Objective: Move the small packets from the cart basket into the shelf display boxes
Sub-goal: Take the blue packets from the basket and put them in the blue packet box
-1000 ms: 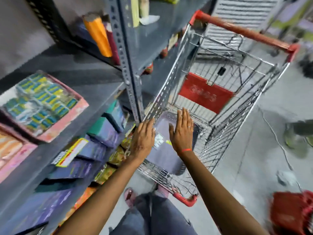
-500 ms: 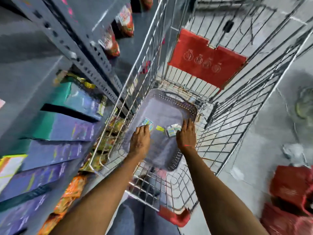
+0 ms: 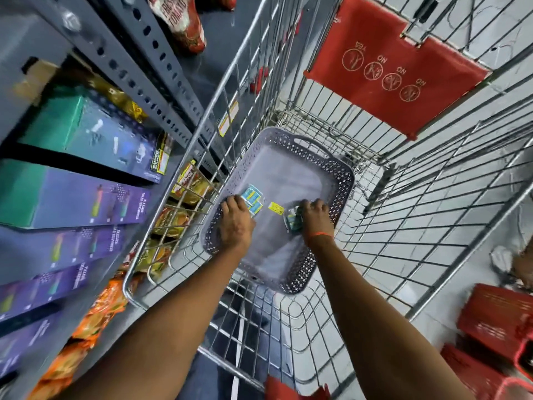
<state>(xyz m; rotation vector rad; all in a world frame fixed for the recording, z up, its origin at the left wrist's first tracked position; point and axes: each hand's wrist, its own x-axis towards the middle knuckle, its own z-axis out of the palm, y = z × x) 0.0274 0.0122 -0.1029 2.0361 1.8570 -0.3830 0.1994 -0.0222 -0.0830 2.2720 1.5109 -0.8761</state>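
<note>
A grey perforated plastic basket (image 3: 337, 174) lies in the wire shopping cart (image 3: 418, 226). On its floor lie a few small packets: blue-and-white ones (image 3: 253, 197) by my left hand (image 3: 235, 223), a yellow packet (image 3: 276, 208) in the middle, and a bunch of green-blue packets (image 3: 292, 221) at my right hand (image 3: 315, 217). My left fingertips rest on the blue packets. My right fingers curl around the green-blue bunch. The shelf display boxes are out of view.
A grey metal shelf rack (image 3: 150, 67) stands close on the left with purple-green bottle boxes (image 3: 72, 194) and snack bags (image 3: 184, 21). The cart's red child-seat flap (image 3: 389, 70) hangs at the far end. Red baskets (image 3: 496, 327) sit on the floor at the right.
My view dropped from the shelf down into the cart. Both hands went from hovering flat above the basket to reaching into it and closing onto packets.
</note>
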